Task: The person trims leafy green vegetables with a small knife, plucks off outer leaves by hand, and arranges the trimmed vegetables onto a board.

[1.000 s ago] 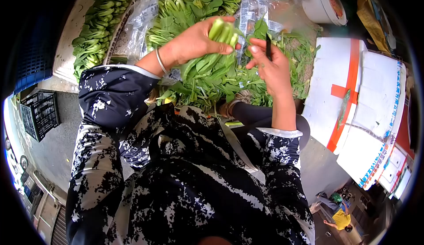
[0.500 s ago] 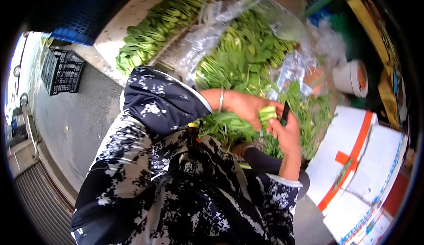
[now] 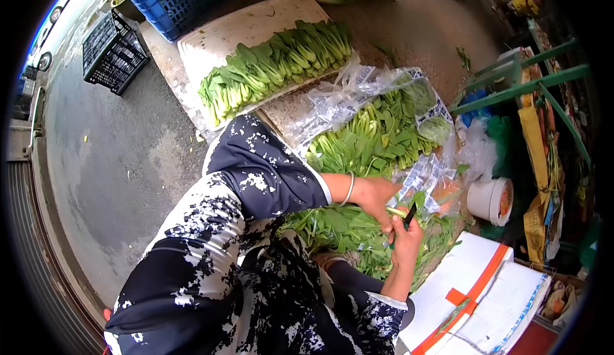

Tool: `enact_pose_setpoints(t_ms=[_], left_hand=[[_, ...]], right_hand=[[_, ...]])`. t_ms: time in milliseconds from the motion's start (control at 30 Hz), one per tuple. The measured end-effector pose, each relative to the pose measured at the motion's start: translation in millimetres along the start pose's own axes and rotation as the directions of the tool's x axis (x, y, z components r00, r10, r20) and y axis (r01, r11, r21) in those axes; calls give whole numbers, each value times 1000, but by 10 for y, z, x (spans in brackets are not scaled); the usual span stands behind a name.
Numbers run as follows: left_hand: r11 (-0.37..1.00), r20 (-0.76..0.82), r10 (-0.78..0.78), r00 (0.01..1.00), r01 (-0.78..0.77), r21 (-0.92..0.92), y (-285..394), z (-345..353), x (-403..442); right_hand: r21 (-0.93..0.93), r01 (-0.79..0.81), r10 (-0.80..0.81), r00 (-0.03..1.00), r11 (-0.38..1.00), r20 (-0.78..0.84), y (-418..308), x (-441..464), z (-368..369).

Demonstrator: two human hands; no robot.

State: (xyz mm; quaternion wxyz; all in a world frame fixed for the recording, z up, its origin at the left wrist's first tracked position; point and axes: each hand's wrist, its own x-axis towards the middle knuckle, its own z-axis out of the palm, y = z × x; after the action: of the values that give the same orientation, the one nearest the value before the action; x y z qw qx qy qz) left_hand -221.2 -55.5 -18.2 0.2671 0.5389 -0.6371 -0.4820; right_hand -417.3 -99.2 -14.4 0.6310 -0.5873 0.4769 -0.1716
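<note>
My left hand [image 3: 374, 198], with a bangle at the wrist, is closed on a leafy green [image 3: 398, 212]. A short piece of its pale stalk and a leaf show past the fingers; the rest is hidden. My right hand [image 3: 407, 232] is closed around a small knife [image 3: 410, 213], its dark blade pointing up beside the stalk. The two hands nearly meet. Behind them a heap of leafy greens [image 3: 377, 131] lies on an open plastic bag [image 3: 320, 115]. Loose leaves [image 3: 339, 227] are spread on the ground below my hands.
Lined-up greens [image 3: 275, 67] lie on a white board [image 3: 256, 19] at the upper left. Crates, one blue [image 3: 185, 3] and one black [image 3: 115, 54], stand beyond. To the right are a white bucket [image 3: 489, 201], a green metal frame [image 3: 531, 86] and a white foam box [image 3: 460, 278] with orange tape.
The thick bunch of greens in my left hand no longer shows; a thin stalk with a leaf shows there now. The view has shifted, revealing more of the board.
</note>
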Motion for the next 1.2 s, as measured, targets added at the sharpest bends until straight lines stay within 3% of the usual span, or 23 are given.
enact_pose_setpoints(t_ms=[33,67,100,133,167,233,267,300,367,400,433,500,633,667,733,833,967,1133,1200], left_hand=[[1000,-15,2,1000,-2,3,62,-103,-71],[998,-321,53,945,-39,52,99,-169,-131],[994,-590,100,801,-54,96,81,-267,-150],[982,-701,189,687,-121,147,100,-324,-209],[981,-711,192,677,-122,149,153,-400,-306],[951,-805,302,511,-222,216,252,-546,-496],[939,-833,331,443,-244,243,288,-588,-565],[941,-838,325,439,-237,241,308,-628,-617],[920,-870,367,329,-265,288,312,-726,-673],[919,-873,368,319,-268,290,335,-786,-743],[923,-878,360,314,-256,287,324,-837,-781],[914,-904,358,234,-288,287,282,-928,-819],[932,-930,292,225,-287,223,176,-1064,-875],[936,-929,277,247,-287,203,166,-1088,-908],[935,-927,273,257,-297,193,119,-1123,-919],[933,-923,261,284,-319,165,45,-1117,-880],[928,-911,266,314,-339,155,111,-1064,-868],[929,-891,314,330,-300,216,152,-985,-799],[917,-863,343,370,-331,223,147,-956,-761]], right_hand=[[50,-9,13,998,999,-66,-16,74,21],[13,-47,48,992,999,-120,-67,165,55],[3,-50,50,992,999,-116,-118,323,111],[12,-36,37,988,999,-153,-154,432,162],[21,-27,31,982,999,-187,-216,543,252],[111,9,4,994,994,-112,-406,877,514],[350,36,9,992,936,-126,-679,940,909],[354,77,-106,992,932,63,-471,1356,837],[368,-45,22,997,929,68,-1053,1450,1515],[178,-12,0,998,984,69,-1129,1761,1712],[315,-20,-36,985,949,172,-1143,2113,1936],[550,-85,-47,974,831,222,-1129,2682,2411],[753,-255,181,966,606,182,-829,3474,3141],[753,-258,182,966,606,185,-664,3578,3225],[595,-382,447,893,707,43,-381,3694,3324],[569,-318,417,908,758,-49,-286,3740,3299],[535,-367,483,871,761,-90,-550,3511,3204],[390,-316,273,948,865,161,-415,3145,2920],[365,-177,64,952,914,300,-414,2566,2608]])
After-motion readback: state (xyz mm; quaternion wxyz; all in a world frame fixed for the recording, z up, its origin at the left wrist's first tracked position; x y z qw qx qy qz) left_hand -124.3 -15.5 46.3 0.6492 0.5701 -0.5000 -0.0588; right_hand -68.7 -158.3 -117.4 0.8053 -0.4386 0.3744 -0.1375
